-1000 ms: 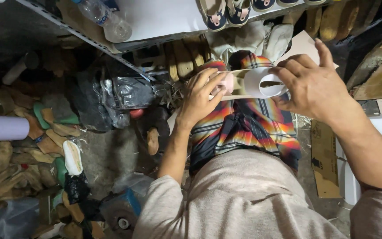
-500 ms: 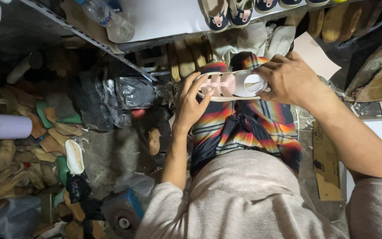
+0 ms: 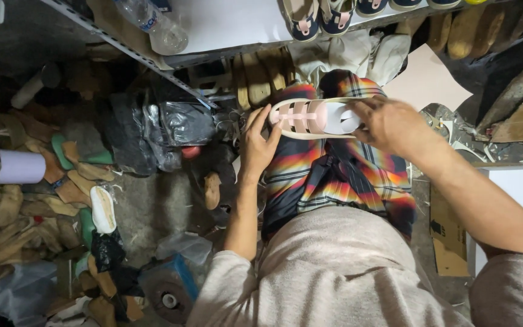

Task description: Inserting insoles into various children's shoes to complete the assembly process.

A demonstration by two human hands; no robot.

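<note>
Right now the pink strapped sandal (image 3: pixel 316 118) sits above the plaid lap, left hand (image 3: pixel 258 145) fingers clamped on its toe end, right hand (image 3: pixel 388 124) clamped on its heel. Held only at the ends, it could twist loose and drop toward the cluttered floor (image 3: pixel 146 206) left of the sandal.

A flattened brown cardboard box (image 3: pixel 448 233) lies on the floor by the right edge, with a small dark printed mark on its face; a clear plastic bottle (image 3: pixel 155 27) lies on its side on the shelf at the top left, a dark label strip around its upper part; crumpled black plastic bags (image 3: pixel 171 124) sit under the shelf's metal rail; a clear plastic bag (image 3: pixel 180 248) lies on the floor near the bottom centre; no screens or signs show.
</note>
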